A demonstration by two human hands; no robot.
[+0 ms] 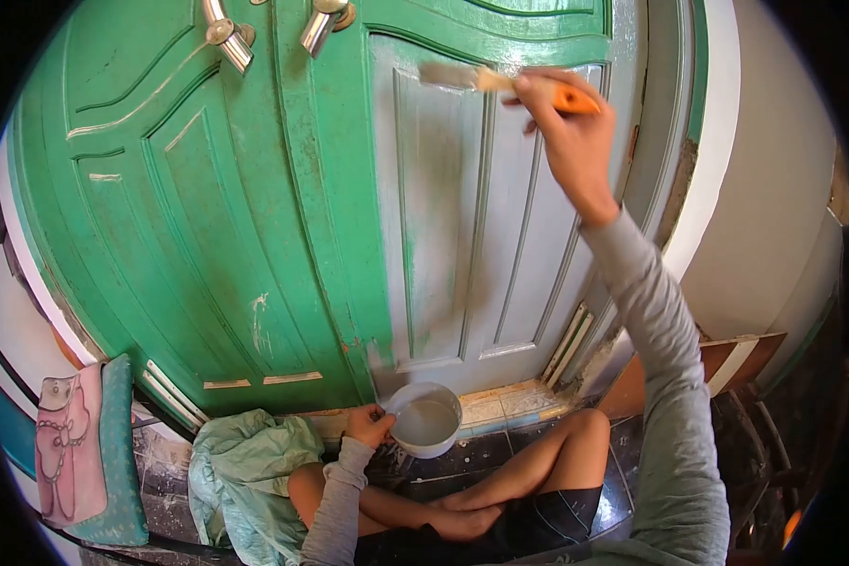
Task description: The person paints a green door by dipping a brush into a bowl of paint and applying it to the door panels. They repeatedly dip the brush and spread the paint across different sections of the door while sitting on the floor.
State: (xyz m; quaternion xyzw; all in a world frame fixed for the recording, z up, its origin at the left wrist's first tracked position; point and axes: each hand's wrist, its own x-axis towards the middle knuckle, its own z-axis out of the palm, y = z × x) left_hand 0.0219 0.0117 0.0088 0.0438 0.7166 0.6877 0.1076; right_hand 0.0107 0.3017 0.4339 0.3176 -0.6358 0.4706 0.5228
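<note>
My right hand (575,132) is raised and closed around a paintbrush (492,80) with an orange handle. Its bristles lie against the upper part of a door panel (443,189) coated in grey paint, with green showing through in places. Down by the door's foot, my left hand (368,426) grips the rim of a white bucket (428,447). Grey paint (426,419) lies inside it. The rest of the double door (226,245) is green, and the right leaf's upper part looks wet and glossy.
Two metal door handles (323,26) stick out near the top. A crumpled green cloth (250,472) lies beside my crossed legs (528,462). At the left is a pink and teal cushion (90,448). A brown board (717,368) leans at the right on the dark tiled floor.
</note>
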